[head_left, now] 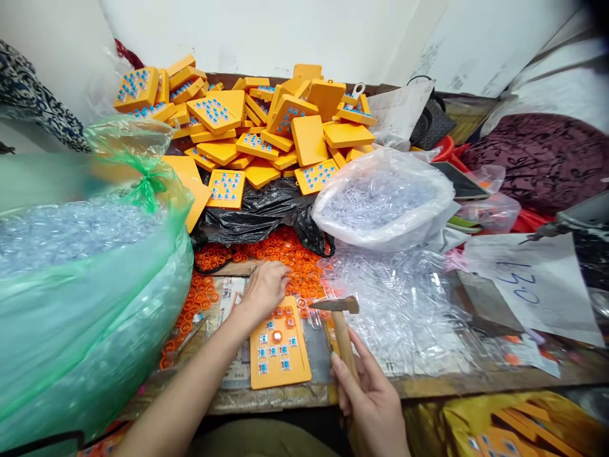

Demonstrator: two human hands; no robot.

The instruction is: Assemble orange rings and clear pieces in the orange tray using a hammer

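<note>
A yellow-orange panel (298, 371) lies flat on the bench in front of me. It bears several small blue-and-clear inserts, and a few of its spots near the top carry orange caps. My left hand (267, 287) is above the panel's upper left edge, beside the loose orange rings (304, 270). Its fingers are curled together, and whatever may be between them is hidden. In my right hand (368, 397) is a hammer (343, 333), gripped by its wooden handle. The hammer's metal head is just right of the panel, pointing left.
Many yellow panels (309, 139) are heaped at the back over black plastic (257, 212). A green bag (143, 311) of clear pieces bulges at the left. At the right are a white bag (404, 235), a spread of clear plastic pieces (404, 304) and a paper marked 130 (561, 304).
</note>
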